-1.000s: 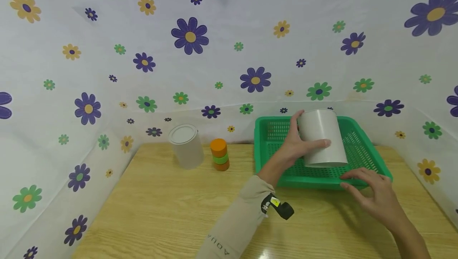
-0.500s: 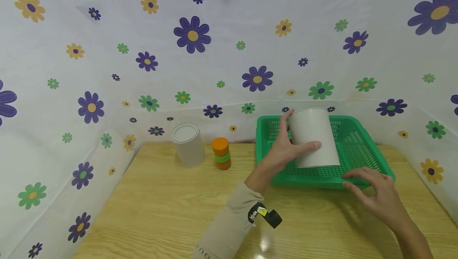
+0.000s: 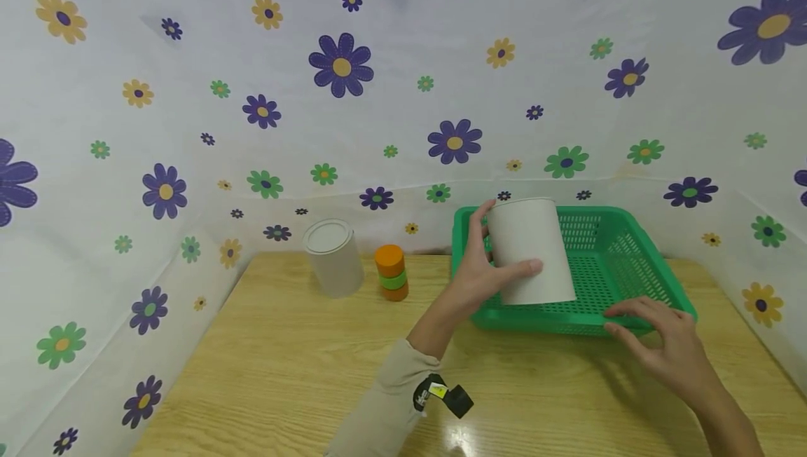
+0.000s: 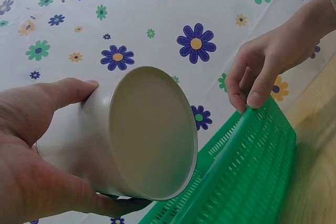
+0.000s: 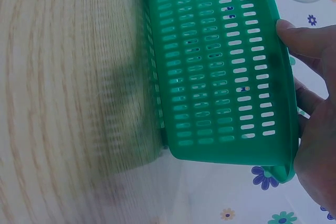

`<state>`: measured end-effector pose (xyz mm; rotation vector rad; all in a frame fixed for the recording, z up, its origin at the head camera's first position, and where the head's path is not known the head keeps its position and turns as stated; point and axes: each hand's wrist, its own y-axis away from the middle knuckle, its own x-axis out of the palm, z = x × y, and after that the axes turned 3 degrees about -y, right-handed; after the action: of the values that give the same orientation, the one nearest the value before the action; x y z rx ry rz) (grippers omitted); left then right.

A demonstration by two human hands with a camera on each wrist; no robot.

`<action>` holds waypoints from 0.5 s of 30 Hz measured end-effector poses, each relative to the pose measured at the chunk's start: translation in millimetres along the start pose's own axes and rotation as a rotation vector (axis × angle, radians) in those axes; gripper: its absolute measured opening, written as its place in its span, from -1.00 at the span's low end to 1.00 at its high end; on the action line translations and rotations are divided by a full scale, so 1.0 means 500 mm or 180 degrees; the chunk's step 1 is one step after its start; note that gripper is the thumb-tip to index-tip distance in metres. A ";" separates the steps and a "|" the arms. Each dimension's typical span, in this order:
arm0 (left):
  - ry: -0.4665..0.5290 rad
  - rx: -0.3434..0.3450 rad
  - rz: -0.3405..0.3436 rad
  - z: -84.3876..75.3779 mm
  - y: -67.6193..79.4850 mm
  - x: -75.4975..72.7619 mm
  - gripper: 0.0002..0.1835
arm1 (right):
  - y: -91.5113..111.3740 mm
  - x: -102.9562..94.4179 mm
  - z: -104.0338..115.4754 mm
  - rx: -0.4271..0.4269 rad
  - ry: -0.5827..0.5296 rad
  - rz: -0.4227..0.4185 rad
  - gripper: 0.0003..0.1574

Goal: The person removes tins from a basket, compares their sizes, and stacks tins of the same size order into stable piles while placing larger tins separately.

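Observation:
My left hand [image 3: 474, 276] grips a large white can [image 3: 533, 254] round its side, thumb across the front. Tilted, the can is held over the left part of a green plastic basket [image 3: 652, 254]. The left wrist view shows the can's flat round end [image 4: 152, 135] with a thin rim. At the basket's front right, my right hand [image 3: 662, 345] pinches the rim. Its thumb [image 5: 302, 39] lies on the outer side in the right wrist view, and the other fingers go over to the inside.
Left of the basket, a second white can [image 3: 335, 261] stands upright near the back of the wooden table [image 3: 284, 373]. Next to it is a small orange container with a green band [image 3: 391, 273]. A flower-printed white sheet [image 3: 391, 113] hangs behind and at both sides.
My left hand has carried the white can to the left over the basket, and slightly down. The right hand stays at the basket's rim.

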<state>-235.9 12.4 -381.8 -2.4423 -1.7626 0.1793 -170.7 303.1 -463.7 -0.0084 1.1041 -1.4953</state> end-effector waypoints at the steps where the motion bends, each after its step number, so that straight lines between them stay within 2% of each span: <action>1: 0.0003 0.0010 -0.0007 0.000 0.003 -0.005 0.12 | 0.000 0.000 0.000 -0.0002 0.0012 -0.0001 -0.55; 15: -0.0064 0.0039 -0.0073 -0.015 0.048 -0.060 0.10 | 0.000 0.004 0.001 -0.0034 0.0049 -0.0029 -0.52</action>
<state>-221.3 -23.7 -377.7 -2.4192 -1.7913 0.2125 -171.1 301.0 -464.5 -0.0094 1.1260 -1.4999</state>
